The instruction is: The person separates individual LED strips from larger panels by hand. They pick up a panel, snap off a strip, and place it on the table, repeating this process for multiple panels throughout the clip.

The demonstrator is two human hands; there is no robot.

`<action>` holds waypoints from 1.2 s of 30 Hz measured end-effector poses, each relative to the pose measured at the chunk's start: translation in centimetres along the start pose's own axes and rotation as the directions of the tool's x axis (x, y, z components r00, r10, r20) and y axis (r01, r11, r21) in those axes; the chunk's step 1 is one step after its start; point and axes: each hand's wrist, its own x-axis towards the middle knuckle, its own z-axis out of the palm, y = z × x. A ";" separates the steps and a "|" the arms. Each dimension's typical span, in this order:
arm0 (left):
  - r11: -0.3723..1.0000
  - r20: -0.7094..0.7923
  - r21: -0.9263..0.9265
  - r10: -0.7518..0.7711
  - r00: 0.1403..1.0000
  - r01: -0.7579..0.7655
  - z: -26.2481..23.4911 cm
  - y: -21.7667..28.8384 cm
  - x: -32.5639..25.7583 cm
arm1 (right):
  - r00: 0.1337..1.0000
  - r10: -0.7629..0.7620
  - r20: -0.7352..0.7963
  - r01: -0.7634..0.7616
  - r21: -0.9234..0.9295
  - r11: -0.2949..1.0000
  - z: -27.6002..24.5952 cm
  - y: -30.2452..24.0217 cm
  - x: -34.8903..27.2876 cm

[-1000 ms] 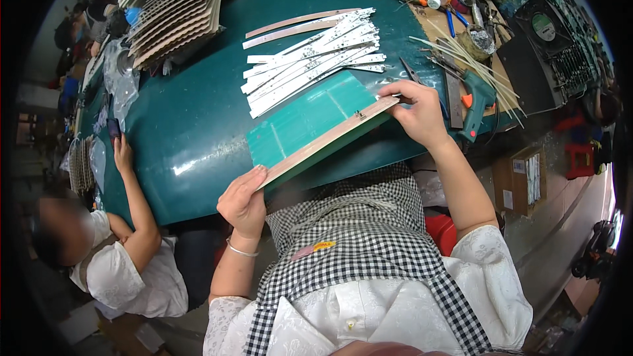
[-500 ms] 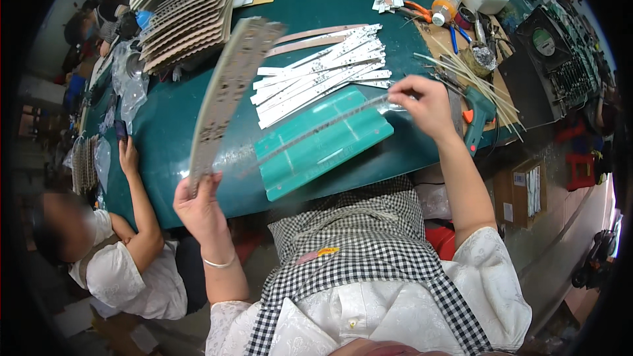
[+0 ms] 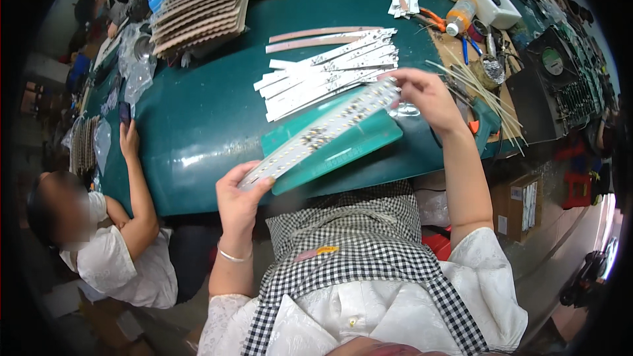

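Note:
A long white LED strip board [image 3: 316, 137], dotted with rows of small components, slants over a green grooved block [image 3: 330, 158]. My left hand [image 3: 239, 191] grips its near-left end between thumb and fingers. At its far-right end, my right hand [image 3: 425, 95] has bent fingers closed on the board's edge. The board is slightly blurred and covers much of the block, including its groove. Just beyond the block lies a loose pile of white printed circuit strips [image 3: 330, 76], with two pinkish-brown strips [image 3: 316, 39] behind it.
Corrugated cardboard sheets [image 3: 198, 16] are stacked at the far left of the green table [image 3: 198, 112]. To the right lie a glue gun [image 3: 486, 118], thin pale sticks [image 3: 484, 92], pliers [image 3: 432, 20] and an orange-white bottle [image 3: 460, 14]. A person [image 3: 125, 244] sits at left holding a phone.
The board has swung down from upright in my left hand to lie slanted over the block, its lighter face up. My right hand has closed on its far end.

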 end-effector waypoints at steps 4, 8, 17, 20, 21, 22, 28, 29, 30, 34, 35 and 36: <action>0.949 0.149 0.278 0.112 0.982 -0.150 0.8 -1.1 0.7 | 0.997 0.071 -0.039 -0.076 -0.158 0.985 0.4 1.2 -2.7; 0.857 0.220 0.426 0.211 0.953 -0.288 0.7 -0.1 1.4 | 0.996 -0.064 -0.055 0.040 -0.369 0.929 0.3 2.1 -2.5; 0.783 0.270 0.506 0.255 0.929 -0.362 0.3 0.1 2.4 | 0.996 -0.084 0.014 0.082 -0.427 0.901 -0.3 1.0 -2.7; 0.836 0.256 0.474 0.171 0.952 -0.277 0.7 0.4 2.0 | 0.995 -0.083 0.050 0.096 -0.532 0.841 -0.2 0.0 -2.3; 0.835 0.261 0.486 0.143 0.955 -0.258 0.6 0.5 2.0 | 0.996 -0.074 0.057 0.093 -0.564 0.820 -0.3 -0.1 -2.2; 0.833 0.259 0.500 0.115 0.959 -0.235 0.5 0.4 2.0 | 0.995 -0.065 0.073 0.095 -0.594 0.799 -0.4 -0.1 -1.9; 0.641 0.278 0.529 0.489 0.827 -0.556 1.0 -1.1 1.3 | 0.953 -0.276 0.127 0.288 -0.667 0.687 -0.7 0.2 -2.6; 0.648 0.258 0.527 0.493 0.831 -0.549 1.0 -1.2 1.1 | 0.942 -0.311 0.128 0.312 -0.677 0.666 -0.6 0.3 -2.8; 0.655 0.239 0.526 0.498 0.834 -0.542 1.2 -1.4 0.9 | 0.927 -0.352 0.133 0.341 -0.693 0.636 -0.5 0.4 -3.0; 0.577 0.188 0.571 0.600 0.777 -0.584 2.2 -1.6 -0.1 | 0.828 -0.543 0.137 0.448 -0.745 0.495 0.1 1.3 -3.7; 0.563 0.183 0.568 0.624 0.759 -0.600 2.4 -1.9 -0.2 | 0.792 -0.595 0.135 0.470 -0.757 0.454 0.3 1.7 -3.9; 0.549 0.178 0.566 0.648 0.741 -0.615 2.5 -2.2 -0.2 | 0.772 -0.625 0.118 0.475 -0.760 0.443 0.5 2.1 -4.0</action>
